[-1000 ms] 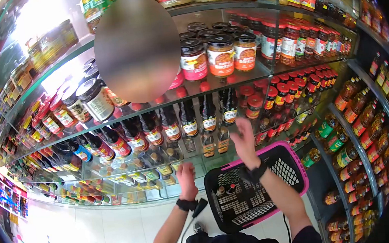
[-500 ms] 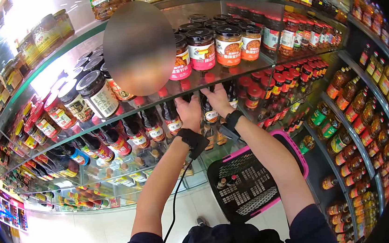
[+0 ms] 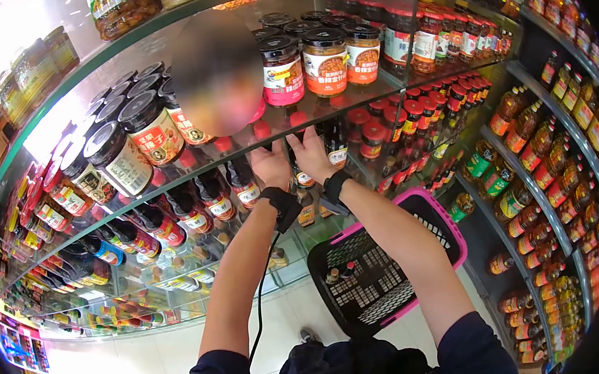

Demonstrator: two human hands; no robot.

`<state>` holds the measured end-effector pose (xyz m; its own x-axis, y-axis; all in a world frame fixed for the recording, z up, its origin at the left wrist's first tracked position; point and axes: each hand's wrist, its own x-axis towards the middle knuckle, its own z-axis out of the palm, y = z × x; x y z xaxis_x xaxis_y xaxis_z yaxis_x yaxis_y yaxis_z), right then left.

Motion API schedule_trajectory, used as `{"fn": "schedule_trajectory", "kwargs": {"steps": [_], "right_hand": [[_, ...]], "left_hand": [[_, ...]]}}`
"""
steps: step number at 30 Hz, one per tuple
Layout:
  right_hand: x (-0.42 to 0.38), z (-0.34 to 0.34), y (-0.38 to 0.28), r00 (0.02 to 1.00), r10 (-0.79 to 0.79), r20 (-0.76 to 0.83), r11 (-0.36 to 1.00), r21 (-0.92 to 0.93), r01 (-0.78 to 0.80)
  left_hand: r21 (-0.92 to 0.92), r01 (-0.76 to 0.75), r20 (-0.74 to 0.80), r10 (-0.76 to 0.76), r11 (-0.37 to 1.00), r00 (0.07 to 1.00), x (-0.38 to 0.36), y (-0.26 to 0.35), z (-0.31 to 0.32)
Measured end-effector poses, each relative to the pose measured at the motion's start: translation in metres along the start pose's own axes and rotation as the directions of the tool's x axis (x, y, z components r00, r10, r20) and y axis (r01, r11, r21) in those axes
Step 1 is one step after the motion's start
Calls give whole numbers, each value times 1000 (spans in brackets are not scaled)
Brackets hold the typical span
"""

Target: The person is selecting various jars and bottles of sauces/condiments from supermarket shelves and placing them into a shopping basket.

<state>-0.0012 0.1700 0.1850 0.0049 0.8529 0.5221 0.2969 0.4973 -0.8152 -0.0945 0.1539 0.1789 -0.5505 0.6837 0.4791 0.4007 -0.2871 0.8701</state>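
Observation:
My left hand (image 3: 271,168) reaches under the glass shelf edge. Its fingers close around the upper part of a dark, red-capped sauce bottle (image 3: 261,129), most of which they cover. Beside it, my right hand (image 3: 310,157) grips a similar sauce bottle (image 3: 304,179), whose pale label shows below the fingers. Another dark sauce bottle (image 3: 337,146) stands just right of my right hand. To the left, a row of matching bottles (image 3: 243,185) lines the same shelf. Both wrists wear black straps.
Above my hands, the glass shelf (image 3: 273,135) carries several jars (image 3: 326,62) with black lids. A black basket with a pink rim (image 3: 455,226) stands below right, holding small bottles (image 3: 348,269). Oil bottles (image 3: 534,222) fill the right-hand rack. A cable hangs from my left wrist.
The view has shifted, so shelves and basket appear slightly further left and higher. Both hands stay at the bottles, with only slight movement of the fingers.

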Motion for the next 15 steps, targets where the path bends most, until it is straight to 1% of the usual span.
{"fn": "schedule_trajectory", "kwargs": {"steps": [1,3,4,5,6,7,8,9,10,11,13,15], "right_hand": [[-3,-1,-1,1000,-18,-6,1000,5,18],[-7,-5,-4,997,-66,-34,998,9,67],[-11,-9,-5,997,-60,-38,998,5,60],[-15,-13,-6,1000,-17,-14,1000,2,17],[-20,-17,-7,1000,26,9,1000,0,-26],[-25,-20,-8,999,-22,-40,1000,5,23],[-31,-25,-8,999,-18,-43,1000,2,18],[-36,-31,-10,999,-22,-42,1000,-19,21],[-42,-38,-12,999,-28,-41,999,-41,27],[-48,-44,-14,998,-41,-44,999,-17,40],[-62,-61,-25,999,-16,-50,999,-39,14],[-75,-77,-31,998,26,-59,998,-48,-29]], "left_hand": [[70,25,0,-25,997,1000,-3,7,-3],[56,28,-9,-28,998,1000,-7,16,-6],[43,29,-25,-28,999,999,-9,18,-6],[-55,-15,-46,12,998,999,-10,11,-3],[-56,-12,-40,10,998,999,-12,10,-2],[-42,-38,-51,35,998,998,-14,10,-1],[-29,-63,-62,61,998,996,-17,10,-1],[20,-39,-61,40,999,997,-23,12,-1],[18,-38,-55,39,999,998,-27,14,-2],[20,-32,-34,33,999,999,-32,16,-3],[20,-25,-7,25,999,1000,-41,21,-5],[-127,63,68,-55,990,996,-54,26,-9]]}}
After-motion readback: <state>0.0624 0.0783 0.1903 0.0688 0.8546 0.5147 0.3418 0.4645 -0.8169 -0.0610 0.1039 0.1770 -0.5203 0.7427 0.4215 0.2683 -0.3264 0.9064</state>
